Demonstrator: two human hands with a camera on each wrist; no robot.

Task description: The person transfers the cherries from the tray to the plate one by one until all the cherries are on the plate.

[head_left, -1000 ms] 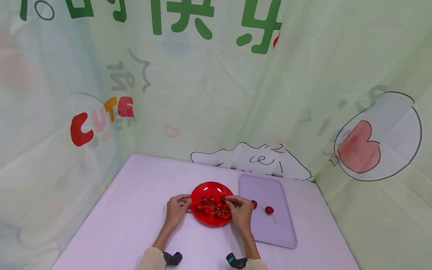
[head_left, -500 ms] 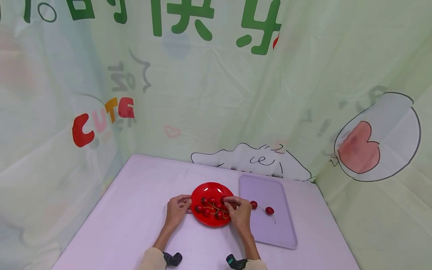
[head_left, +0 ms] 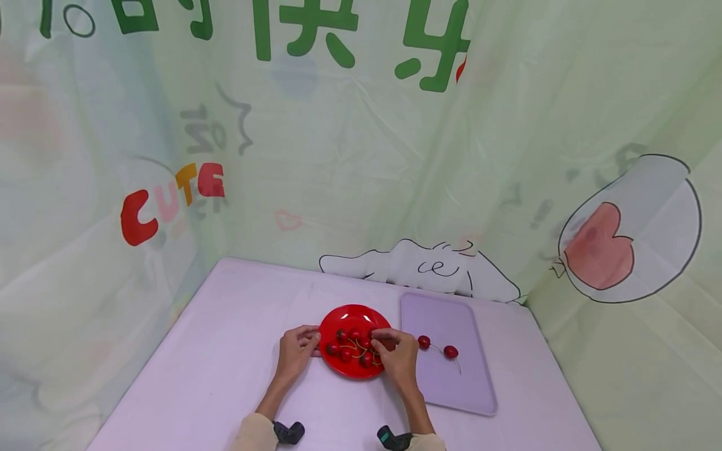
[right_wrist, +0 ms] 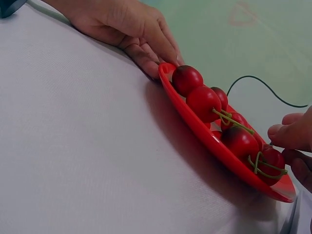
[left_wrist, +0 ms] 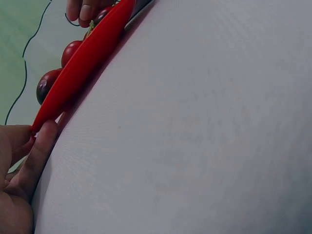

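My left hand (head_left: 295,352) pinches the left rim of a round red plate (head_left: 352,310), thumb on top and fingers beneath. Several dark-red cherries (right_wrist: 203,104) with green stems lie heaped on it. The plate's left side sits a little off the white cloth in the left wrist view. Over the plate's right side, my right hand (head_left: 400,357) has thumb and fingers curled at a cherry (right_wrist: 273,165) by the rim. Its fingertips cover part of that cherry in the head view.
Right of the plate, a pale purple tray (head_left: 451,388) carries two cherries, a left one (head_left: 423,342) and a right one (head_left: 450,352). A white cloth (head_left: 225,351) covers the table. Printed curtains (head_left: 361,156) stand behind and at both sides.
My right hand has shifted slightly left over the plate, so more of the left cherry on the tray shows. My left hand keeps its hold on the rim.
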